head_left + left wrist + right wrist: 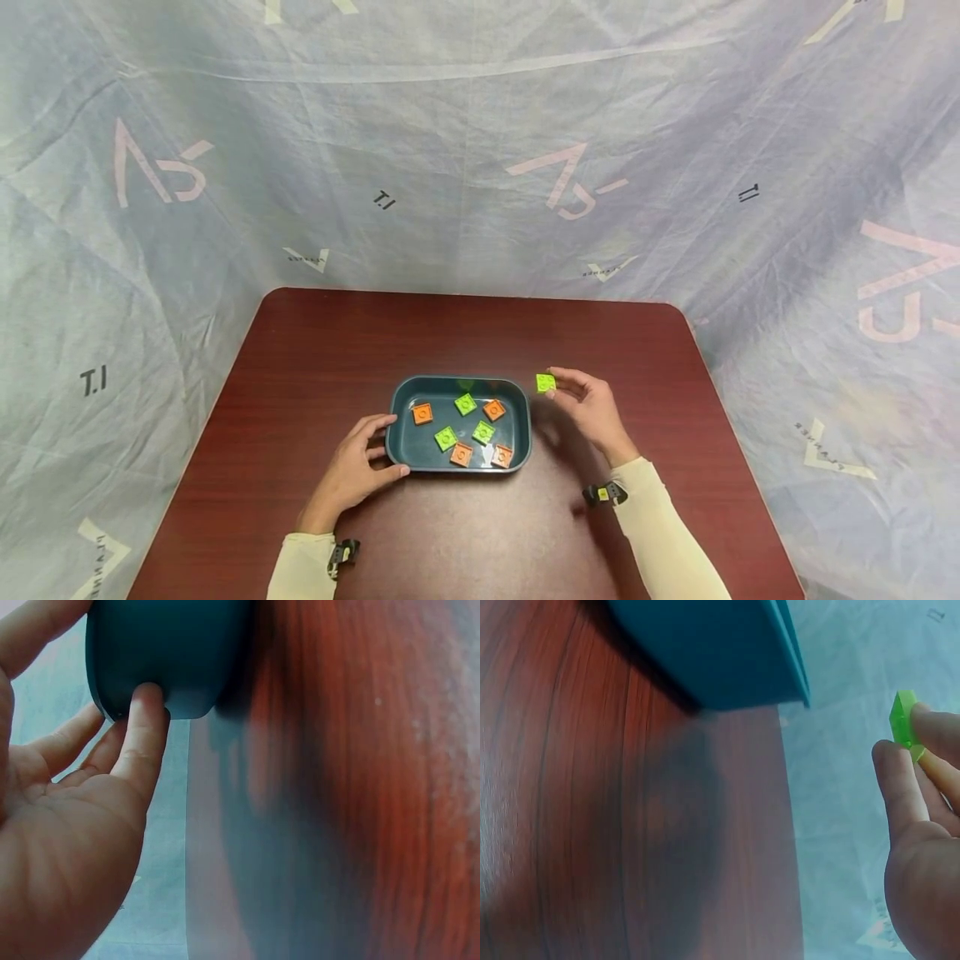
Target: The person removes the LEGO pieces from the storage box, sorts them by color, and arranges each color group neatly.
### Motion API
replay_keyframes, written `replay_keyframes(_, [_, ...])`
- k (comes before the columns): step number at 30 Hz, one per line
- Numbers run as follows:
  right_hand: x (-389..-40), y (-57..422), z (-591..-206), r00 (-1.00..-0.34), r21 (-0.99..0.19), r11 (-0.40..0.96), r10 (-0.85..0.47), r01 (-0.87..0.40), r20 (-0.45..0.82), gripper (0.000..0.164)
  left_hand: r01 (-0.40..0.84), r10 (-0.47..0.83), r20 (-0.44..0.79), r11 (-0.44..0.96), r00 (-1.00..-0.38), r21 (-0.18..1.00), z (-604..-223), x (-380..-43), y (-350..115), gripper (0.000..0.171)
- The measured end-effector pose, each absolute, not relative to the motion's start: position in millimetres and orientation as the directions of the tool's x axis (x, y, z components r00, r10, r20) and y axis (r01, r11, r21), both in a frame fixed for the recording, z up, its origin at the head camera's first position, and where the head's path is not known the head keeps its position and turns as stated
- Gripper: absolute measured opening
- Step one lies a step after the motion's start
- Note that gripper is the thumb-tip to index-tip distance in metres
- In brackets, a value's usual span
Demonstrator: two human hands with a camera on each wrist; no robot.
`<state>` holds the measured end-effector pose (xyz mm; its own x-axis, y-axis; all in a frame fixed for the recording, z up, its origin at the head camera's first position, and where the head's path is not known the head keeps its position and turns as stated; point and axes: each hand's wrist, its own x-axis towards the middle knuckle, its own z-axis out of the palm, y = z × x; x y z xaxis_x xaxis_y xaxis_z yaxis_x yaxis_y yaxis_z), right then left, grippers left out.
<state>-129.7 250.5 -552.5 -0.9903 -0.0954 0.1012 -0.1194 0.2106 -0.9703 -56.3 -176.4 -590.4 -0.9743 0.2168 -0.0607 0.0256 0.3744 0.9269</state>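
A dark teal rectangular tray (420, 443) lies on the table with three green toy bricks (446, 439) and several orange toy bricks (422, 414) spread over its floor. My left hand (352, 468) holds the tray's left end, thumb at the near corner and fingers along the rim. In the left wrist view the thumb (142, 742) presses the outer wall. Just beyond the tray's right end, my right hand (596, 414) pinches another green brick (545, 383) between thumb and fingertips, studs showing. The right wrist view shows that green brick (902, 720) held in the air.
The reddish-brown wooden table (465, 542) has rounded far corners. Pale printed cloth (465, 167) hangs behind it and along both sides. A dark wrist strap (343, 557) circles the left sleeve, and a similar strap (604, 494) is on the right.
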Motion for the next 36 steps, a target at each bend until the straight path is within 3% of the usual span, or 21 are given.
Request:
replay_keyframes(13, [-148, 270, -575, -0.997, -0.948, 0.311, -0.012, -0.073, 0.072, 0.042, 0.021, 0.212, -0.061, 0.363, -0.975, 0.932, -593, -56, -176, 0.091])
replay_keyframes(36, [-165, 284, -590, -0.999, -0.911, 0.413, -0.034, -0.017, 0.003, 0.040, -0.005, 0.210, -0.079, 0.332, -0.974, 0.943, -594, -56, -178, 0.091])
